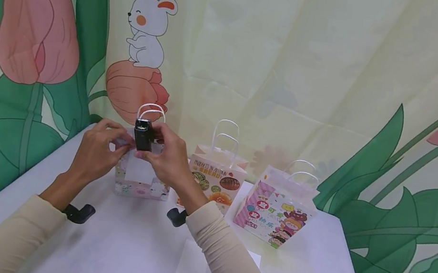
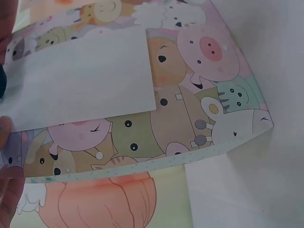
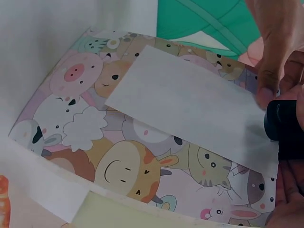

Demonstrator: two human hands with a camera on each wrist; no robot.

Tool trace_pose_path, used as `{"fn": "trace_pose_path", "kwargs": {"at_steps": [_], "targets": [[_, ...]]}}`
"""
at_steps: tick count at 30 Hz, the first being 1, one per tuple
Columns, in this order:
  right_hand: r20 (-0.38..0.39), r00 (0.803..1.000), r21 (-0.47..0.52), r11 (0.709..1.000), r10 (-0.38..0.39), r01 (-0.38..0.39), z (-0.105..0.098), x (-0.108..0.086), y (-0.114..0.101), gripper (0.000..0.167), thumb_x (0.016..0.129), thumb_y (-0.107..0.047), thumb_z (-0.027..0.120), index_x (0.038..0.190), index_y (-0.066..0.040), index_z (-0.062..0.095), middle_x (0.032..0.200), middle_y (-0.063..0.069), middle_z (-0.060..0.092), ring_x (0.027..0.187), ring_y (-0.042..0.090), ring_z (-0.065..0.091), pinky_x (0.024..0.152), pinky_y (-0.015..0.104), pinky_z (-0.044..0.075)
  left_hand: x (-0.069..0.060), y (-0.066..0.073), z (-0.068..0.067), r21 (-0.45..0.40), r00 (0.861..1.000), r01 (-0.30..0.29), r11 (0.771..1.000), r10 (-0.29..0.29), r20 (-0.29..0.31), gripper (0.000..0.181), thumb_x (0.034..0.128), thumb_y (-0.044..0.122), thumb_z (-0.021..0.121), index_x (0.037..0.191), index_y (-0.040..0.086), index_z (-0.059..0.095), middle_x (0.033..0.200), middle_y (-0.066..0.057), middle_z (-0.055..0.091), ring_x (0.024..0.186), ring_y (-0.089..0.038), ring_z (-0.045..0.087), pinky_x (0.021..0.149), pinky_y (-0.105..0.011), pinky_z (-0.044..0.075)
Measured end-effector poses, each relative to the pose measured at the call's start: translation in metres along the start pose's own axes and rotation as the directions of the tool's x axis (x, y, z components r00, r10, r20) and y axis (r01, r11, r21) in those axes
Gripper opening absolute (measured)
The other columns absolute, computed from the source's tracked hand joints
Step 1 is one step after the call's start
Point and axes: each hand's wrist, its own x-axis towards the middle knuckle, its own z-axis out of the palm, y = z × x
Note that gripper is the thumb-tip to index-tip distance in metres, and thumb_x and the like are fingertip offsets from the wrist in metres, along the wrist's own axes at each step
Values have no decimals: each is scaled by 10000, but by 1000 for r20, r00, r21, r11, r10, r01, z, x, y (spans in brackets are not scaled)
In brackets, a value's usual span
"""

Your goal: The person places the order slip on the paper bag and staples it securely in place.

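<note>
A paper bag [image 1: 123, 188] with cartoon animals stands at the left of the table, its white handles up. A blank white paper [image 1: 140, 169] [image 2: 85, 78] [image 3: 190, 109] lies flat against its front, one end at the bag's top edge. My right hand [image 1: 170, 155] grips a small black tool [image 1: 142, 136] [image 3: 285, 123], like a stapler, at that top edge over the paper's end. My left hand [image 1: 100, 150] pinches the bag's top edge just left of the tool; its fingers [image 2: 9, 190] show at the left wrist view's edge. The tool's jaws are hidden.
A bread-print bag [image 1: 217, 187] stands to the right of the animal bag, and a pink and white cartoon bag [image 1: 276, 209] farther right. White paper [image 1: 189, 271] lies at the front, partly under my right sleeve. A tulip-print curtain [image 1: 299, 72] hangs behind.
</note>
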Motion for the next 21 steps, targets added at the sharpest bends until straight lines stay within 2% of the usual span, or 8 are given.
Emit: {"fn": "trace_pose_path", "kwargs": {"at_steps": [10,17,21], "targets": [[52,998,-52,999,17,-14,4,2,0,638,873,-160,871,1405,-169,519,1337,25,706,1258,156,650,1183,384,484,0,-2,1,17,999,-32,999,32,-13,195,798,-93,867,975,-60,792,976,-233,735,1034,-379,630,765,-587,586],[63,998,-36,999,-2,4,3,3,4,607,887,-149,855,1390,-161,517,1302,33,718,1217,145,662,1165,352,498,-1,-5,0,30,998,-56,998,56,-8,213,792,-78,882,979,-39,788,857,-197,768,1059,-360,624,828,-582,561],[65,998,-27,1000,-2,4,3,4,5,602,887,-159,853,1388,-168,519,1296,31,722,1207,135,669,1154,345,505,-1,-5,0,37,998,-58,998,59,-11,219,790,-62,891,986,-30,797,867,-189,771,1057,-353,627,818,-582,570]]}}
